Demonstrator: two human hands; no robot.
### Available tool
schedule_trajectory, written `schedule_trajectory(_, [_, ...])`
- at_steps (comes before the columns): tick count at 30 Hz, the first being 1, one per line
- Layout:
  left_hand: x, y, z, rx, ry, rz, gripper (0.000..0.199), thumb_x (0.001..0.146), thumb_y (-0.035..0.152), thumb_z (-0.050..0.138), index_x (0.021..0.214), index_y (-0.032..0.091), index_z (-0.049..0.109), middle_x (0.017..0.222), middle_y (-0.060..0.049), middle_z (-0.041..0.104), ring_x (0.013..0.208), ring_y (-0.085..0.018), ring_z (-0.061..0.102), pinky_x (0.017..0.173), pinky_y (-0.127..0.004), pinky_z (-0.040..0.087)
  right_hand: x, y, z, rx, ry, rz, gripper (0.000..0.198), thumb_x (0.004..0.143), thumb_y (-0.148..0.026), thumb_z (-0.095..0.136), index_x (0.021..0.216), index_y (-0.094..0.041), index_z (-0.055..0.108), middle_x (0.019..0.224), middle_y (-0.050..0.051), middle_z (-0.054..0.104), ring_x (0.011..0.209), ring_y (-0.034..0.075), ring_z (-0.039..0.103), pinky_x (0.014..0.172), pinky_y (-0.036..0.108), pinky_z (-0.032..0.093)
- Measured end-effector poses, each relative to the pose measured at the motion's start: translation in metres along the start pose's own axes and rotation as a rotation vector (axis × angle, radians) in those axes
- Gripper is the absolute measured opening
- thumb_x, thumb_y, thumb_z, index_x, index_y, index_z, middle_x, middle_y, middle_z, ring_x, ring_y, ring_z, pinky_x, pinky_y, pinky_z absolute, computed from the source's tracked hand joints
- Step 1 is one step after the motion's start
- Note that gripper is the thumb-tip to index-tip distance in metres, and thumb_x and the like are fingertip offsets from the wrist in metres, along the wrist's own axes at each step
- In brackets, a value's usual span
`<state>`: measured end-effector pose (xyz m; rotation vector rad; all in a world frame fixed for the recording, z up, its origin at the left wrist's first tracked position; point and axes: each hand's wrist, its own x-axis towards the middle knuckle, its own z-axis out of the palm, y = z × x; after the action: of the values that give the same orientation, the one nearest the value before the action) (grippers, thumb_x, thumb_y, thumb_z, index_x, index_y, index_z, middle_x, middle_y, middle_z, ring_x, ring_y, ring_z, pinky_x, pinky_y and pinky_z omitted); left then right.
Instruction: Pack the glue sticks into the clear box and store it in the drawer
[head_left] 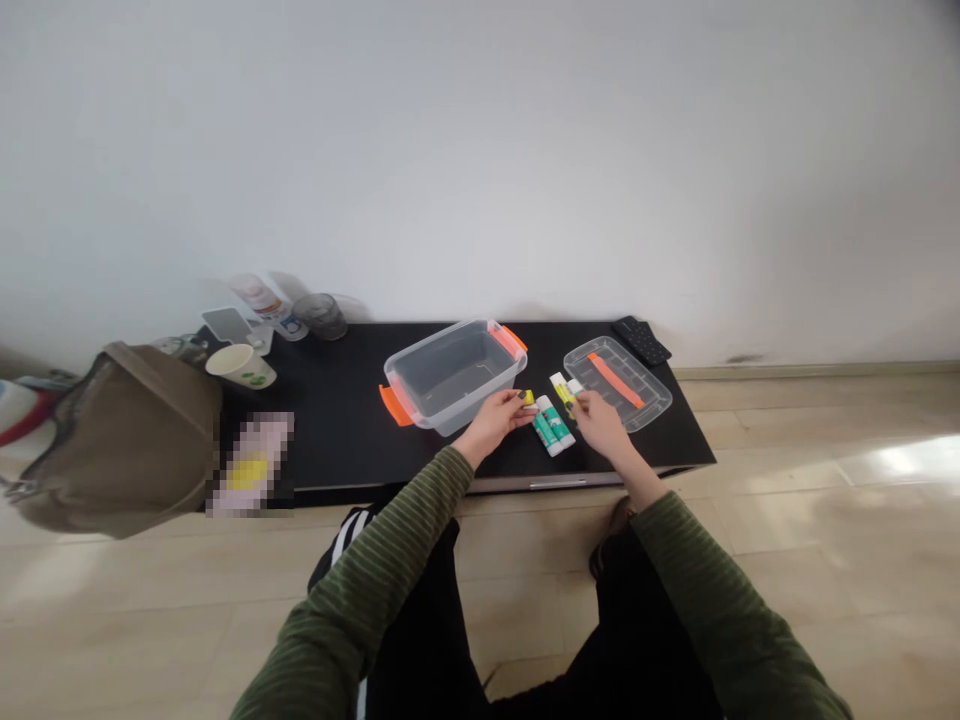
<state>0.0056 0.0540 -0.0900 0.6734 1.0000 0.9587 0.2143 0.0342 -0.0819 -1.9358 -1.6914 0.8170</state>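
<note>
Near the front of a black cabinet top, my left hand (501,418) pinches a yellow-and-white glue stick (529,398), mostly covered by the fingers. My right hand (598,420) is closed on another yellow-and-white glue stick (562,388), with a further white end showing beside it. Between the hands, green-and-white glue sticks (553,428) lie side by side on the black surface. Just left of them stands a clear plastic box (457,375), lidless, its orange side latches folded outward. Its clear lid (651,402), with an orange handle, lies flat beyond my right hand.
A black keypad-like object (642,340) lies behind the lid. Toward the left stand a paper cup (241,368), a dark glass (321,316), a spray can (268,306) and a white-framed device (229,326). A brown bag (124,440) occupies the left end, beside a blurred-out patch.
</note>
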Motion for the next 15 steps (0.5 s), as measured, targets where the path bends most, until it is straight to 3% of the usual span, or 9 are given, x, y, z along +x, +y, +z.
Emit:
schedule_trajectory(4, [-0.003, 0.005, 0.003, -0.117, -0.029, -0.022, 0.012, 0.093, 0.022, 0.067, 0.091, 0.011, 0.064, 0.093, -0.012, 0.074, 0.081, -0.016, 0.074, 0.090, -0.034, 0.059, -0.014, 0.001, 0.005, 0.296, -0.080, -0.161, 0.019, 0.096, -0.029, 0.051, 0.112, -0.022, 0.058, 0.107, 0.006, 0.073, 0.088, 0.017, 0.072, 0.075, 0.029, 0.054])
schedule_trajectory(10, [-0.008, 0.008, 0.004, -0.091, -0.060, 0.029, 0.011, 0.093, 0.022, 0.067, 0.097, 0.011, 0.067, 0.091, -0.009, 0.075, 0.077, -0.013, 0.073, 0.090, -0.033, 0.059, -0.026, -0.009, -0.004, 0.115, 0.056, -0.337, 0.027, 0.086, -0.023, 0.058, 0.111, -0.021, 0.067, 0.110, 0.006, 0.073, 0.098, 0.021, 0.067, 0.090, 0.036, 0.050])
schedule_trajectory(15, [-0.012, 0.009, 0.001, -0.031, -0.087, 0.049, 0.022, 0.085, 0.023, 0.078, 0.103, 0.012, 0.071, 0.095, -0.008, 0.075, 0.077, -0.012, 0.072, 0.091, -0.034, 0.059, -0.026, -0.014, -0.011, 0.128, 0.113, -0.409, 0.032, 0.084, -0.025, 0.058, 0.113, -0.021, 0.072, 0.114, 0.008, 0.072, 0.099, 0.022, 0.066, 0.088, 0.036, 0.050])
